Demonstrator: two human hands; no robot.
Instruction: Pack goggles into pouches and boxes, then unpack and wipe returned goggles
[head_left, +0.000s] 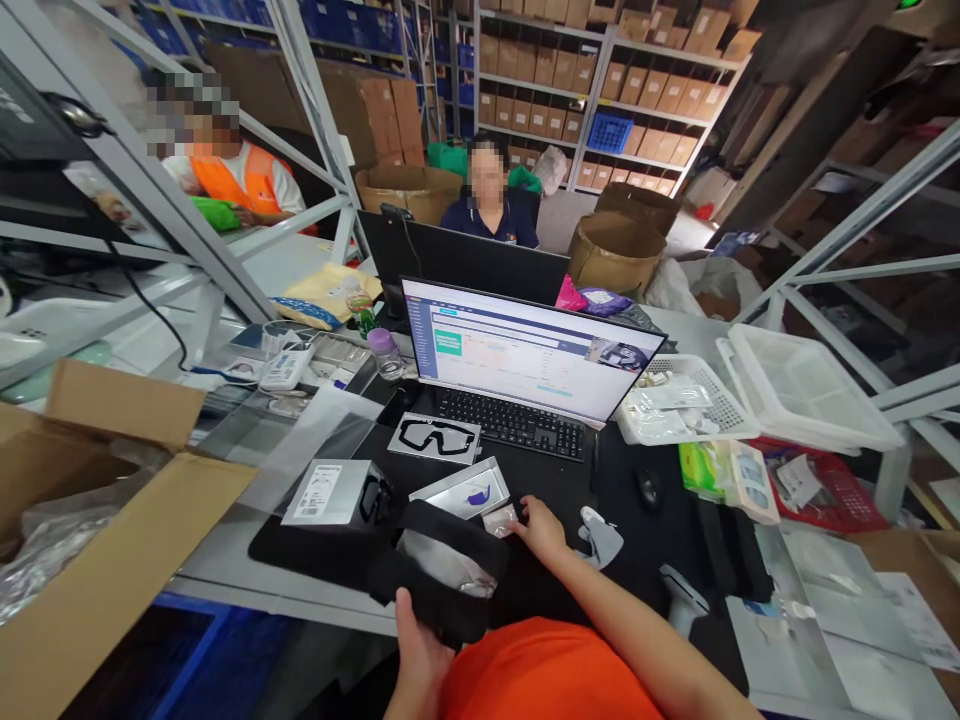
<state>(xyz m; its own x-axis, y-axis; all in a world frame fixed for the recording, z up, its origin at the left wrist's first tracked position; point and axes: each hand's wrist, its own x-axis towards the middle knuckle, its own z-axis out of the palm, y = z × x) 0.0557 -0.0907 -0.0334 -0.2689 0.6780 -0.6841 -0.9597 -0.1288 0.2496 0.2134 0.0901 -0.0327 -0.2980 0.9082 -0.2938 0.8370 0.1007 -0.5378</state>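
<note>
My left hand (424, 645) grips the near side of a black zip case (446, 615); its thumb shows and the other fingers are hidden. The case stands open and has a clear plastic bag (450, 565) in it. At the case's far right corner, my right hand (541, 528) has its fingertips on a small pale packet (499, 520). Just behind lies a shallow white box part (461, 490) with a small purple item in it. A silver-grey box (337, 495) stands to the left, and a flat lid with a goggles print (435, 438) lies farther back. A grey-white item (600, 538) rests right of my hand.
A monitor (525, 345) and keyboard (517, 422) stand behind, with a mouse (647, 488) and a handheld scanner (682, 600) to the right. White baskets (686, 400) fill the right side. An open carton (142, 540) is at left. Two people sit beyond the desk.
</note>
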